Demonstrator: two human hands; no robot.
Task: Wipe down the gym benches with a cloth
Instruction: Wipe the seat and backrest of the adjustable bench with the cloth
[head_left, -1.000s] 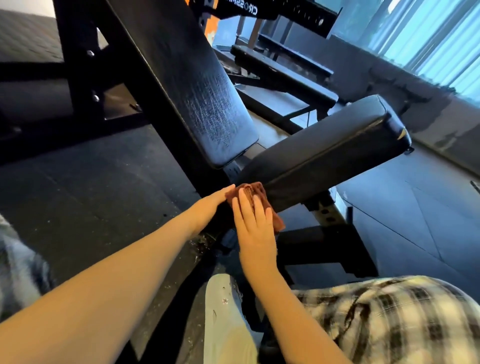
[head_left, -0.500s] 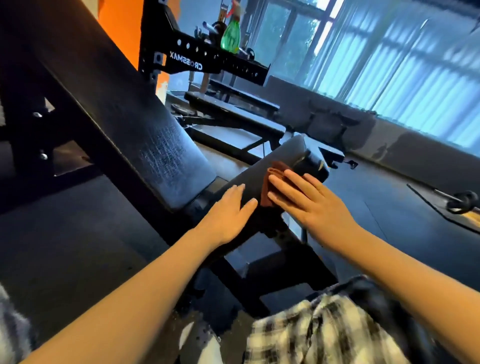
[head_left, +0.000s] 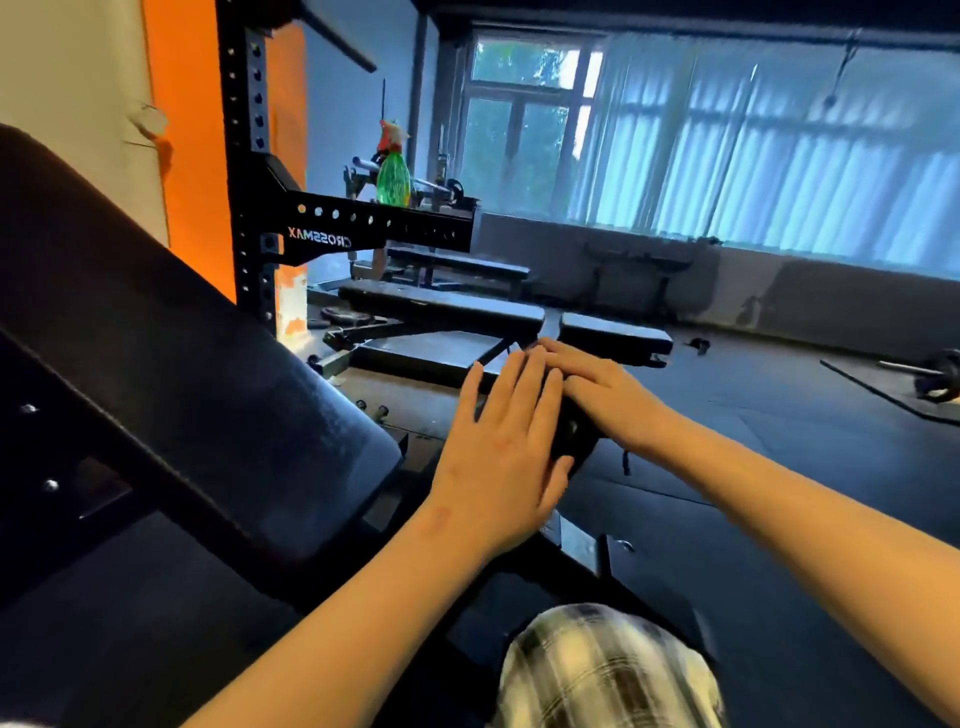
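Two hands lie flat with straight fingers on the seat pad (head_left: 569, 436), gripping nothing visible: left hand (head_left: 498, 457) nearer, right hand (head_left: 605, 397) beyond. Any cloth is hidden, presumably under the right palm. Press evenly, sweeping past the edge; farther benches (head_left: 447, 306) wait.

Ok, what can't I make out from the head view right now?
Cloth: none visible in the head view; the left hand and right hand lie flat on the seat pad and may cover it.
Seat pad surface: mostly hidden by the hands.
Green bottle label: too small to read.
Plaid clothing: blurred.
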